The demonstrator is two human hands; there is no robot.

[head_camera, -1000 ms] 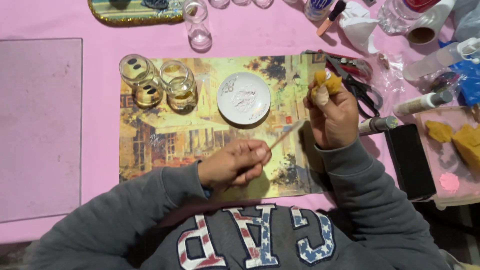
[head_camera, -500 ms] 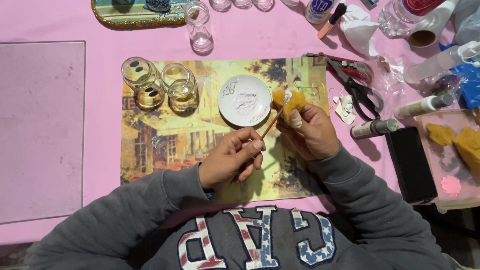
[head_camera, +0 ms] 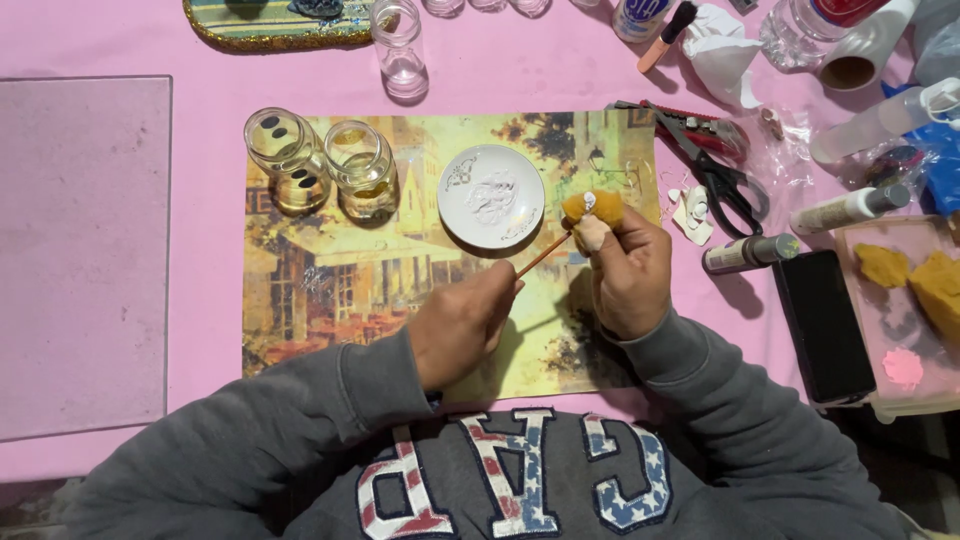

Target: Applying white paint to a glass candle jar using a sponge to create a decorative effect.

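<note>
Yellow piece: a small mustard-yellow sponge-like lump (head_camera: 592, 208) with a pale spot on top, pinched at the fingertips of the right hand; it sits over the right part of the printed mat, at about 3 o'clock from the white dish and just beside its rim.
Right hand (head_camera: 628, 268): fingers bunched together and clamped on the yellow piece, thumb pressed against its near side; grey sleeve runs off toward 5 o'clock.
Stick: a thin orange-brown stick (head_camera: 543, 255) slants from the left hand up toward 1 o'clock, its tip at or touching the yellow piece.
Left hand (head_camera: 462, 325): fingers curled together and closed on the lower end of the stick, resting over the mat at about 7 o'clock from the yellow piece.
White dish (head_camera: 491, 196): round, small, with pale smears inside, lying flat on the mat.
Printed mat (head_camera: 330, 290): a yellowish street-scene picture lying on the pink table cover (head_camera: 200, 70).
Jars: two glass jars (head_camera: 325, 170) with yellowish contents stand side by side at 9 o'clock from the dish.
Scissors (head_camera: 715, 170): black-handled, at 2 o'clock from the right hand, off the mat's right edge.
Tubes (head_camera: 750, 252): one lies just beside the right hand at 3 o'clock.
Black slab (head_camera: 825, 320): a flat dark rectangle further out at 3 o'clock.
Yellow chunks (head_camera: 915, 275): more lumps of the same colour on a pink tray at the far right edge.
Clear sheet (head_camera: 80, 250): a flat transparent panel well apart at 9 o'clock.
</note>
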